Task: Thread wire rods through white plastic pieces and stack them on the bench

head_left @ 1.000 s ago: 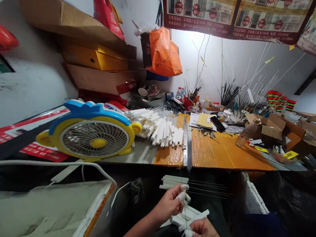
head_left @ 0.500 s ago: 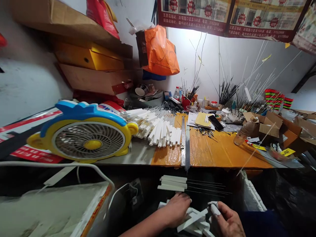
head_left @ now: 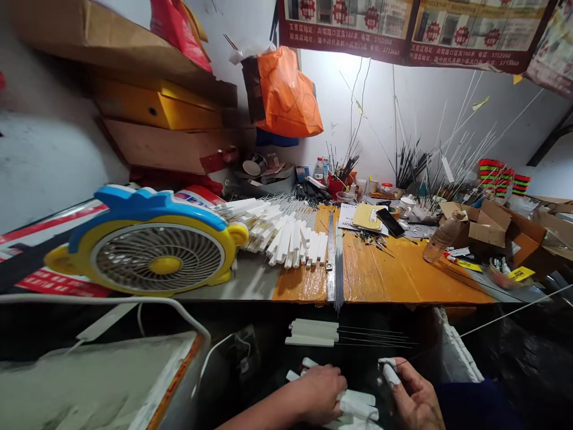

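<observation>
My left hand (head_left: 323, 391) lies over a loose heap of white strips (head_left: 360, 408) below the table edge, its fingers curled against them. Its fingertips are partly hidden. My right hand (head_left: 412, 391), with white wrapping on its thumb and a finger, pinches a thin rod (head_left: 514, 313) that slants up to the right. The hands are apart. Above them, several white strips with thin rods (head_left: 313, 332) rest side by side on a dark surface.
A blue and yellow fan (head_left: 163, 242) stands left on the table (head_left: 416, 272). Behind it lie many white strips (head_left: 290, 239). A metal ruler (head_left: 331, 257), bottle (head_left: 441, 239) and cardboard boxes (head_left: 490, 224) are further right. A foam box wall (head_left: 454, 349) rises beside my right hand.
The rod in my right hand has swung lower and to the right. The white strip that lay slantwise between my hands has shifted away, and my left hand has moved slightly down.
</observation>
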Demonstrator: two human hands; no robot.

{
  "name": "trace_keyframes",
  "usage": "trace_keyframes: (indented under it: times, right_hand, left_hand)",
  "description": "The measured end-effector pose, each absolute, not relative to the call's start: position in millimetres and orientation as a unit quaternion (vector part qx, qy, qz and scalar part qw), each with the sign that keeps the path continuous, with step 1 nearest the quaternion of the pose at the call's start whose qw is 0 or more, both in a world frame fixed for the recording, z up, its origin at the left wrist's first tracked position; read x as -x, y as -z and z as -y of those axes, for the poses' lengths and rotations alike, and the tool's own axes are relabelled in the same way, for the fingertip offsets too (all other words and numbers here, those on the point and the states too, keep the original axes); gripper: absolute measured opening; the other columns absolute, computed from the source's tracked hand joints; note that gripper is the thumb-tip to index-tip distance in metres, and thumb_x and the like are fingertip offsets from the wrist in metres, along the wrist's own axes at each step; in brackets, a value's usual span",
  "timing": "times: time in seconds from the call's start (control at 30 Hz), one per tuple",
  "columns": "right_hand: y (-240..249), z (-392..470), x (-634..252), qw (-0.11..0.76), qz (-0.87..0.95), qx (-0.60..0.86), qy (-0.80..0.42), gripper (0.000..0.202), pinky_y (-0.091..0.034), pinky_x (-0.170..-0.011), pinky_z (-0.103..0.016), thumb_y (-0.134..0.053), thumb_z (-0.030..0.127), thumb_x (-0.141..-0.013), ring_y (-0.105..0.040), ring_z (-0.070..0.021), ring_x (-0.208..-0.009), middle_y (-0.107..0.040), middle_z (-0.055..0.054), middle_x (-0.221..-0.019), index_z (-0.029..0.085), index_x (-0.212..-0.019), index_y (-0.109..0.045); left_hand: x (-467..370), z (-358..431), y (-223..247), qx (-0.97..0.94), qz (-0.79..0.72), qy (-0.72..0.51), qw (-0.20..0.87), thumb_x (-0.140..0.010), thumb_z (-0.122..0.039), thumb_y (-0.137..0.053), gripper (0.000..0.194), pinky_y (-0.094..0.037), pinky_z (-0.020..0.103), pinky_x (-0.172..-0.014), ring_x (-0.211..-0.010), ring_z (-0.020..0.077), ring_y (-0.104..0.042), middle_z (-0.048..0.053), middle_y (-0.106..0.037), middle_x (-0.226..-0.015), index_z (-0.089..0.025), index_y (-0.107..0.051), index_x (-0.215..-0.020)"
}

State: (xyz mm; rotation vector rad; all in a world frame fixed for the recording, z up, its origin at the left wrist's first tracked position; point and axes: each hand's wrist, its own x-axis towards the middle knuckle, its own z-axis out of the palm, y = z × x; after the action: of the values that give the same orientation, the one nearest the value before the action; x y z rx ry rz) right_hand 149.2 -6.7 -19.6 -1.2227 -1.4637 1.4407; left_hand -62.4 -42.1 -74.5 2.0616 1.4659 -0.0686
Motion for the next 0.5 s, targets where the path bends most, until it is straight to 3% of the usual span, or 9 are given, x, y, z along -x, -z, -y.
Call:
trace_keyframes:
  times: [0.07,0.23,0.37,0.5]
  right_hand:
    - [19,3,-152,0.353,0.587,0.466,-0.561,0.037,-0.050,-0.054,-0.027,-0.079,0.056,-0.074,-0.058,-0.0193,-0.063,-0.071,-0.007,-0.081,0.020,-0.082,-0.080]
    - [23,-4,-161,0.363,0.549,0.459,-0.596,0.031,-0.048,-0.048,-0.028,-0.080,0.055,-0.073,-0.055,-0.0191,-0.057,-0.069,-0.004,-0.075,0.024,-0.081,-0.080]
    - [30,-6,-158,0.408,0.526,0.505,-0.550,0.022,-0.046,-0.045,-0.027,-0.079,0.046,-0.076,-0.052,-0.0172,-0.052,-0.065,-0.001,-0.067,0.025,-0.084,-0.079]
    - [38,3,-128,0.446,0.587,0.476,-0.480,0.022,-0.054,-0.062,-0.029,-0.074,0.045,-0.078,-0.064,-0.0228,-0.067,-0.071,-0.005,-0.074,0.023,-0.078,-0.080]
  left_hand:
    - [63,41,72,-0.776,-0.545,0.017,0.315,-0.082,-0.022,-0.063,0.025,-0.058,0.048,-0.089,-0.106,0.0394,-0.070,0.020,-0.072,-0.113,-0.012,-0.071,-0.104]
    - [67,42,62,-0.772,-0.535,-0.025,0.341,-0.081,-0.020,-0.064,0.027,-0.051,0.042,-0.100,-0.113,0.0340,-0.067,0.016,-0.070,-0.118,-0.016,-0.064,-0.107]
    - [72,57,42,-0.751,-0.544,-0.084,0.366,-0.089,-0.027,-0.057,0.022,-0.052,0.032,-0.085,-0.103,0.0265,-0.068,0.008,-0.070,-0.114,-0.022,-0.060,-0.110]
    - [63,71,38,-0.699,-0.520,-0.163,0.463,-0.087,-0.033,-0.059,0.022,-0.048,0.029,-0.071,-0.089,0.0253,-0.068,0.003,-0.071,-0.103,-0.027,-0.060,-0.108]
